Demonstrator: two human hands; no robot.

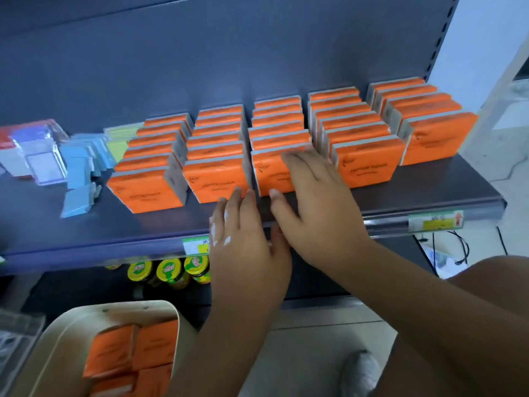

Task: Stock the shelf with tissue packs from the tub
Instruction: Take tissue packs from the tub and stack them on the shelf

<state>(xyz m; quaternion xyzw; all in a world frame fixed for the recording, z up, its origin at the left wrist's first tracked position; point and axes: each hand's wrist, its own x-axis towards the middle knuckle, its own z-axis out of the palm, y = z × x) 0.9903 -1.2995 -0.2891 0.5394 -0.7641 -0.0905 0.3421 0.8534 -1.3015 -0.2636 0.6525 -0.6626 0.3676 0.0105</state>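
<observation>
Several rows of orange tissue packs stand upright on the dark shelf. My right hand lies flat, fingers straight, against the front pack of the middle row. My left hand rests open at the shelf's front edge, its fingertips just below the front pack of the second row. More orange packs lie in the beige tub at the lower left.
Blue, clear and yellow-green small packets crowd the shelf's left end. Jars with yellow lids stand on the shelf below. Price labels sit on the shelf edge. A white wall and cables are at the right.
</observation>
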